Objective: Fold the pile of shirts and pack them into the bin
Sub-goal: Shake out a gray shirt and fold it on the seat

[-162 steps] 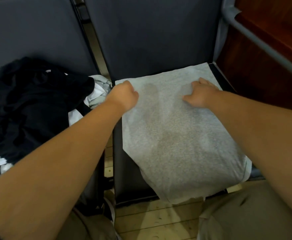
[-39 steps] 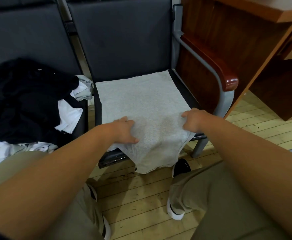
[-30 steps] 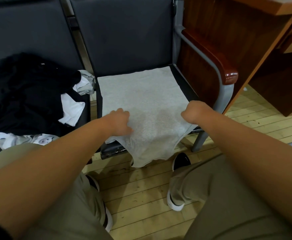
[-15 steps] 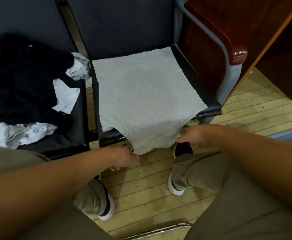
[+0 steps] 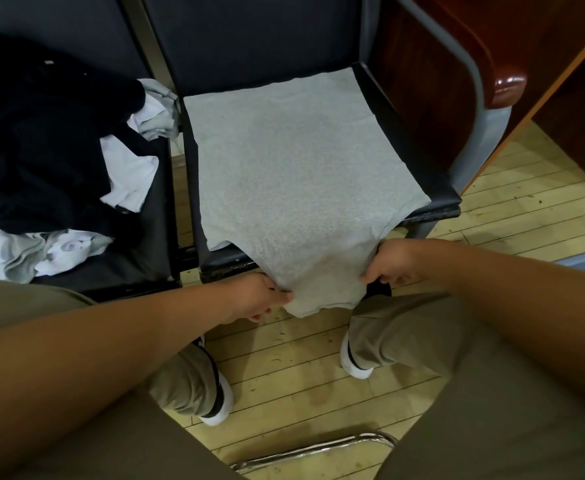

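Note:
A light grey shirt (image 5: 294, 174) lies flat on the black seat of a chair (image 5: 433, 188), its near end hanging over the seat's front edge. My left hand (image 5: 253, 299) pinches the left side of that hanging end. My right hand (image 5: 393, 261) grips the right side of the same end. A pile of shirts (image 5: 41, 147), mostly black with white and grey pieces, lies heaped on the seat to the left. No bin shows in this view.
A wooden armrest (image 5: 506, 88) on a grey metal frame stands right of the chair, beside a wooden desk panel (image 5: 561, 64). My knees and white-soled shoes (image 5: 353, 358) are on the plank floor. A chrome tube (image 5: 312, 452) curves at the bottom.
Both hands slid from the top of the shirt down to its hanging near end and took hold of it. The view tilted down toward the floor and my legs.

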`<state>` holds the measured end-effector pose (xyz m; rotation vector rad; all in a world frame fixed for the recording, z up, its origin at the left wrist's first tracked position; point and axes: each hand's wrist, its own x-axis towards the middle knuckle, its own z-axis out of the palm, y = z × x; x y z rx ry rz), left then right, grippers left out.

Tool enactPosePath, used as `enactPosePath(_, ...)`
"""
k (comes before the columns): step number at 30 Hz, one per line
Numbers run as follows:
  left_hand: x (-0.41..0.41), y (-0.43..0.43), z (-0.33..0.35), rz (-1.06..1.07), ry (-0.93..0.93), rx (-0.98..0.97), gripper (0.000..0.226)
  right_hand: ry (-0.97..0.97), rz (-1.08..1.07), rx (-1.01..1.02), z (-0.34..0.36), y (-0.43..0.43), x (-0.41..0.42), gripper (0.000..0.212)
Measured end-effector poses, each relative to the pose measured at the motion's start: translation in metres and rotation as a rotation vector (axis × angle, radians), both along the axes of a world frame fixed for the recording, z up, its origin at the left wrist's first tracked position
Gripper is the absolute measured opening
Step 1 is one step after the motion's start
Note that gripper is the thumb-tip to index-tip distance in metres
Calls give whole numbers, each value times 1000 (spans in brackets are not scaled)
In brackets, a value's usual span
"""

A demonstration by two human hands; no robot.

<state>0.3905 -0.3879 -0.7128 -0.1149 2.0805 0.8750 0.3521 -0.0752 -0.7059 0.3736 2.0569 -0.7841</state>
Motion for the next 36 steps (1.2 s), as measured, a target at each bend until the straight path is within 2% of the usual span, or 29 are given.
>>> enactPosePath(5,0,9,16,1,-35,19,48,-140,46,9,17,0,4,80)
enactPosePath(8,0,11,31,47,-94,77,50,-180,91,-17,42,-1,9,70)
enactPosePath(10,0,15,47,118,-178,195,56,-175,93,-41,62,-2,11,60)
enactPosePath(15,0,23,104,152,-296,406,47,-173,93,-126,118,-1,7,45)
enactPosePath(22,-26,19,172,349,-295,496,40,-35,-123,-293,175,7,-15,32)
enactPosePath(27,-55,18,200,621,-258,707,45,-9,-546,-429,196,5,-49,19)
enactPosePath(31,-86,16,214,848,-202,816,35,22,-722,-558,202,-7,-80,14)
enactPosePath(36,-131,8,223,1080,-152,882,33,64,-961,-824,203,-30,-125,16)
